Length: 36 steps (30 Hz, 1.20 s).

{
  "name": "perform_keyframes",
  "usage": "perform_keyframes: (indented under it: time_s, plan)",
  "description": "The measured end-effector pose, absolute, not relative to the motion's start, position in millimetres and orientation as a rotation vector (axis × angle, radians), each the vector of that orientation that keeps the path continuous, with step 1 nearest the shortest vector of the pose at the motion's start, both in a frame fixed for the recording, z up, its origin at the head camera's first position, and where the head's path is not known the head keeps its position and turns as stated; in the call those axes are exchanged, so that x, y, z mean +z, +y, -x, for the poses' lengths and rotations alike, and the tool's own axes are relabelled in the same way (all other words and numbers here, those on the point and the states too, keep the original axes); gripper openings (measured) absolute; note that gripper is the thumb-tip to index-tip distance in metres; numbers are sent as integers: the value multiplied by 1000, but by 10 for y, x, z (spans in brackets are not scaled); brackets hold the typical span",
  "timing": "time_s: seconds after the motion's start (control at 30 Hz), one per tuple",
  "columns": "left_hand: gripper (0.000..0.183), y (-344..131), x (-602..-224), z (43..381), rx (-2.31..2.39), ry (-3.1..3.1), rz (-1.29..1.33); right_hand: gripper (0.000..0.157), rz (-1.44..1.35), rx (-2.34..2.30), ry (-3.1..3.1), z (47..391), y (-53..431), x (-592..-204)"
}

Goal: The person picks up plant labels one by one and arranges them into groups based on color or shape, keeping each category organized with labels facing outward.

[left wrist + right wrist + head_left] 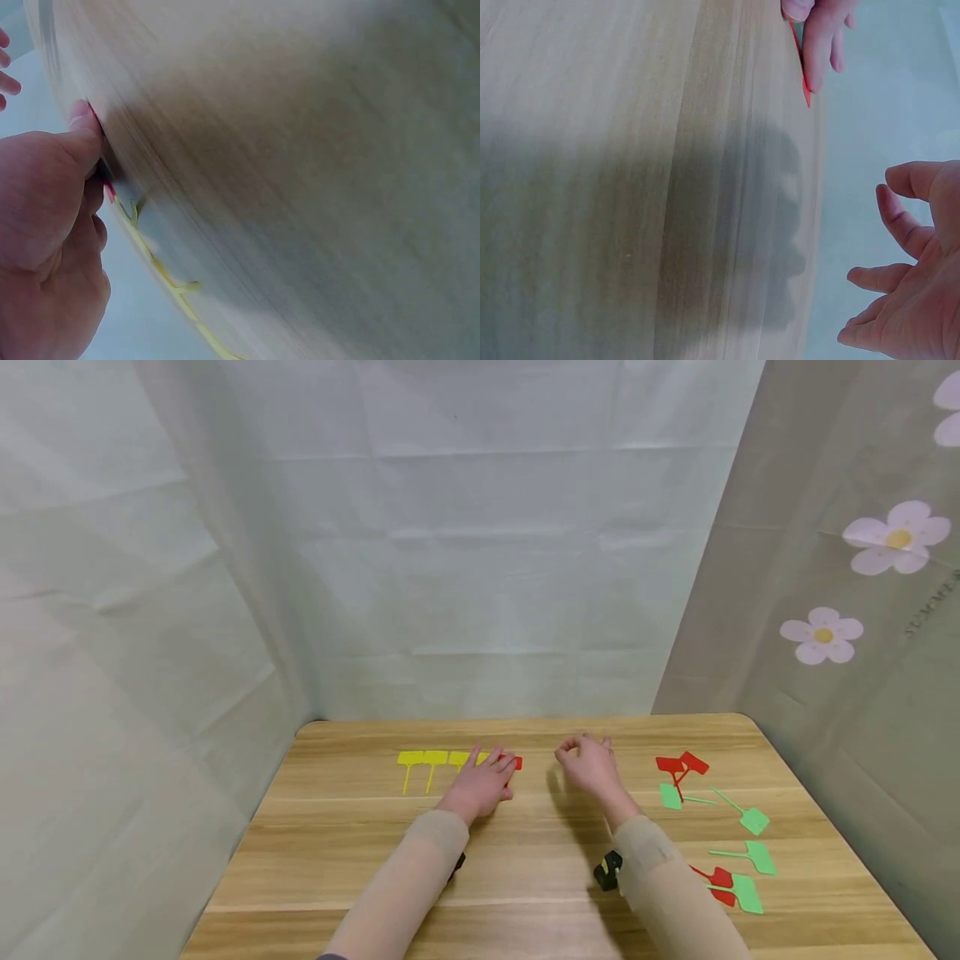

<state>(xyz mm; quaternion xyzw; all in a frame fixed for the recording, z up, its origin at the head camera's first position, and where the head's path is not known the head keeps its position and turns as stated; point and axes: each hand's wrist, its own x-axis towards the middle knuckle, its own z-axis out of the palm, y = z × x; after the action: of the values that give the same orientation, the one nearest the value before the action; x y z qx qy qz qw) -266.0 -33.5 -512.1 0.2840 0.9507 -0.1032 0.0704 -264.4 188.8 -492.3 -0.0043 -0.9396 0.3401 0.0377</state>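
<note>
A row of several yellow T-shaped plant labels [435, 757] lies toward the back left of the table. At its right end is a red plant label [518, 762], partly covered by my left hand [480, 787], whose extended fingers rest on it. In the right wrist view the red label's edge [807, 91] shows beside those fingers. Held above the table to the right of that label is my right hand [592, 768], with nothing in it. Its thumb and index finger are bent toward each other with a gap between them, seen in the right wrist view.
On the right side of the wooden table [540, 893] lie loose red labels [669, 764] and several green labels [754, 821], some overlapping. Dark wrist cameras [608, 870] sit under the forearms. Pale cloth [480, 568] hangs behind the table and at both sides.
</note>
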Motion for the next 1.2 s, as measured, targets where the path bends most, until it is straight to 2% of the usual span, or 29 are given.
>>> perform_keyframes:
  time_s: [0.73, 1.2]
  plan:
    - [68, -351, -5086, 2653, -208, 2857, -843, 23, 22, 1006, -2896, 2561, 2156, -4880]
    - [65, -331, -5124, 2617, -269, 2845, -806, 47, 169, 873, -3060, 2454, 3030, -4849]
